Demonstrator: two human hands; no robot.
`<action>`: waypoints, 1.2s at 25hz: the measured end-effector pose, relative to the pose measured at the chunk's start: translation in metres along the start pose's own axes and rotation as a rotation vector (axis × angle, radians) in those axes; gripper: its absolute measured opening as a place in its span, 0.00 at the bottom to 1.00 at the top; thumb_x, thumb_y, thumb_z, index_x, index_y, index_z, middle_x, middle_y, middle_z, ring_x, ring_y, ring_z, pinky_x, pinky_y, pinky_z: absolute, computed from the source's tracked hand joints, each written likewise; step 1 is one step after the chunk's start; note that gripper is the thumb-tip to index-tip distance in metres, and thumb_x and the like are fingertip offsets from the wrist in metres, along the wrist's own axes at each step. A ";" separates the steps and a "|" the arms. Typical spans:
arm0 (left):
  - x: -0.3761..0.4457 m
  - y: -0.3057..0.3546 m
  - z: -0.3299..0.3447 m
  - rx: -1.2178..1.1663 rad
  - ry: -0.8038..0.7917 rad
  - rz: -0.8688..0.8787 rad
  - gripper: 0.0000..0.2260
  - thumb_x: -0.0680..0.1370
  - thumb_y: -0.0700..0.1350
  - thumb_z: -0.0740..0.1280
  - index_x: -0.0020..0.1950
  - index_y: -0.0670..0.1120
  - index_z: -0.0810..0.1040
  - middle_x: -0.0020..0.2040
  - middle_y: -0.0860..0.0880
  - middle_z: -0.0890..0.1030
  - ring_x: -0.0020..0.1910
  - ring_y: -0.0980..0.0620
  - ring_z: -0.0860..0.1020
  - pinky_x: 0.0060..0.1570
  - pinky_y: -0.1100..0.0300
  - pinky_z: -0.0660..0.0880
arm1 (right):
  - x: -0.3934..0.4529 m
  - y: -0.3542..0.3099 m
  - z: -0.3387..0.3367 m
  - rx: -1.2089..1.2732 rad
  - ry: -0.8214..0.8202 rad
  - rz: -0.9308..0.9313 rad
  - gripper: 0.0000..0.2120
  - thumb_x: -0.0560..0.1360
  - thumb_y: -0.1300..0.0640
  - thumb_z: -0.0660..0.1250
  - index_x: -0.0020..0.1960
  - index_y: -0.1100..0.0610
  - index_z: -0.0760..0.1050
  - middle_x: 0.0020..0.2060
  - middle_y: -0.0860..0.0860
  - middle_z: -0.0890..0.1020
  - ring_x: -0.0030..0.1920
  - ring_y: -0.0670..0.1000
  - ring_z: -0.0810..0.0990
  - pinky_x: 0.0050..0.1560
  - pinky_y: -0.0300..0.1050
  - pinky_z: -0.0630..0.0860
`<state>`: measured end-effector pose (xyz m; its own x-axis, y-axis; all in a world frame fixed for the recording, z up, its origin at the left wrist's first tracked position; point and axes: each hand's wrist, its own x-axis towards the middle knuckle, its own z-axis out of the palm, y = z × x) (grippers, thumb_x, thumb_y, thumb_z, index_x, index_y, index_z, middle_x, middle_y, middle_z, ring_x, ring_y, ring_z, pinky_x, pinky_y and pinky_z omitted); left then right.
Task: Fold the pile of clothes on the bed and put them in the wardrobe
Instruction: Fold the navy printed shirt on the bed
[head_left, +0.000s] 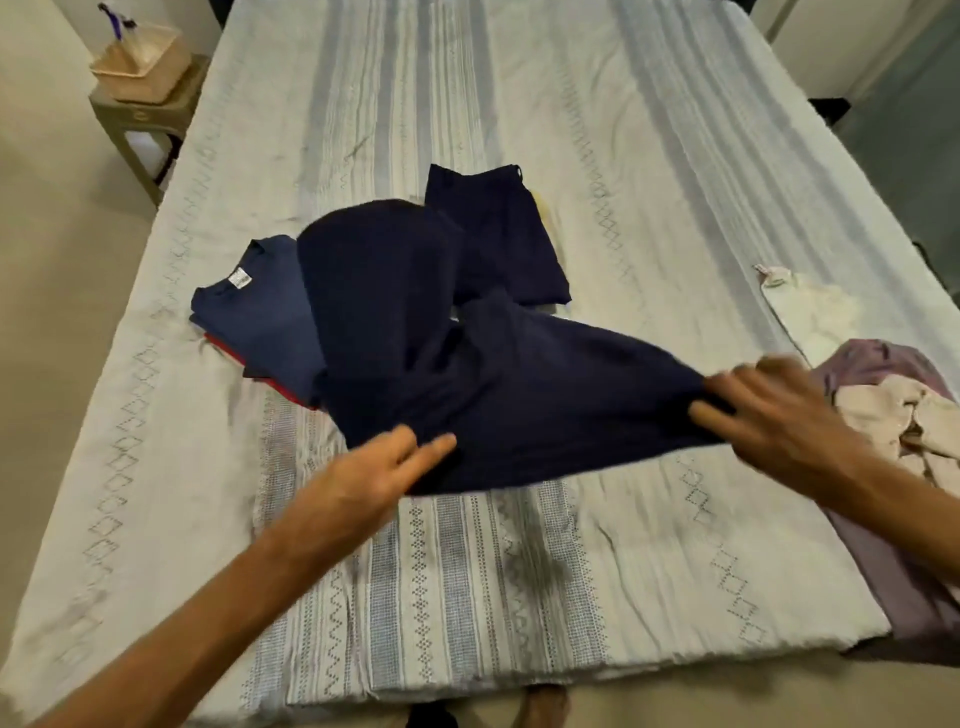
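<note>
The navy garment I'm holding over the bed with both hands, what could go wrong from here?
1. The navy garment hangs partly over the folded blue shirt and folded dark shorts; laying it down carelessly could drag or muss them.
2. The left hand and right hand grip only its near edge, so the bunched far part may land creased.
3. The unfolded pile lies close to the right hand and could snag.
</note>
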<state>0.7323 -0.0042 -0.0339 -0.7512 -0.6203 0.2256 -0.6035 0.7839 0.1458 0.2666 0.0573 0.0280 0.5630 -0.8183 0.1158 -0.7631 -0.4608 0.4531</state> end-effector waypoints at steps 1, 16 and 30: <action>-0.016 0.018 0.029 -0.047 -0.224 0.017 0.33 0.74 0.31 0.58 0.79 0.48 0.70 0.54 0.48 0.74 0.44 0.48 0.80 0.38 0.54 0.82 | -0.035 -0.026 0.026 0.059 -0.192 -0.050 0.17 0.68 0.67 0.65 0.54 0.53 0.73 0.47 0.57 0.78 0.43 0.60 0.78 0.48 0.58 0.72; -0.014 -0.055 0.217 -0.128 -0.719 -0.730 0.45 0.71 0.72 0.72 0.82 0.65 0.52 0.81 0.53 0.53 0.75 0.32 0.60 0.67 0.34 0.73 | 0.028 -0.160 0.226 0.782 -0.726 0.829 0.43 0.75 0.39 0.73 0.82 0.40 0.52 0.76 0.55 0.65 0.72 0.62 0.70 0.67 0.65 0.71; -0.101 -0.075 0.124 -0.451 -0.345 -0.754 0.13 0.79 0.65 0.67 0.47 0.57 0.75 0.41 0.60 0.80 0.42 0.62 0.79 0.41 0.54 0.77 | -0.205 -0.120 0.223 0.799 -1.274 1.052 0.13 0.71 0.53 0.81 0.50 0.47 0.79 0.36 0.47 0.81 0.39 0.52 0.79 0.47 0.55 0.78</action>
<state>0.8197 -0.0035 -0.1866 -0.2863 -0.8849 -0.3675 -0.8562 0.0641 0.5126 0.1717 0.2036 -0.2471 -0.4564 -0.3995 -0.7950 -0.7647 0.6330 0.1209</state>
